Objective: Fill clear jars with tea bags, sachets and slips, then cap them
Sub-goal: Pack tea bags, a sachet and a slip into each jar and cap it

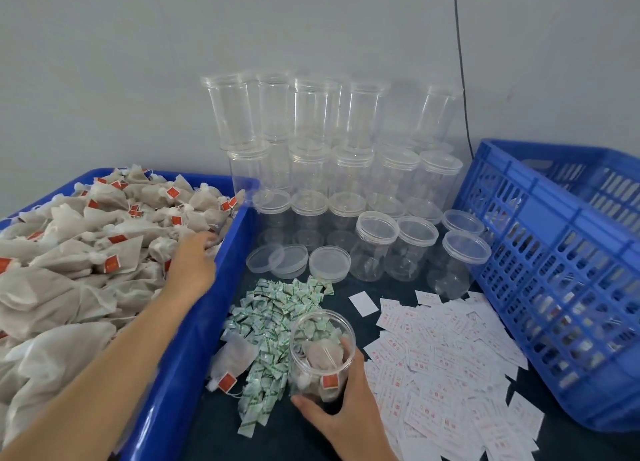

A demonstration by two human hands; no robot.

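Holding hand: the right hand [346,415] wraps its fingers and thumb round the low part of the open jar [322,353].
Jar: it stands up on the dark table [194,436] with its mouth on top and no lid. A few tea bags sit inside.
Reaching hand: the left hand [192,265] is over the edge of the blue tub [180,356], down among the tea bags [86,252].
Way to go: the tea bags lie to the left of the jar and further back. The left hand is the near one; I think a bag must come up over the tub wall, then right and down into the jar's mouth.
Close by: sachets [273,322] touch the jar's left side, slips [450,356] lie on its right, loose lids [289,261] sit behind.
Hard to see: the left fingertips are blurred, so I cannot tell if they hold a bag. The right palm hides the jar's bottom.
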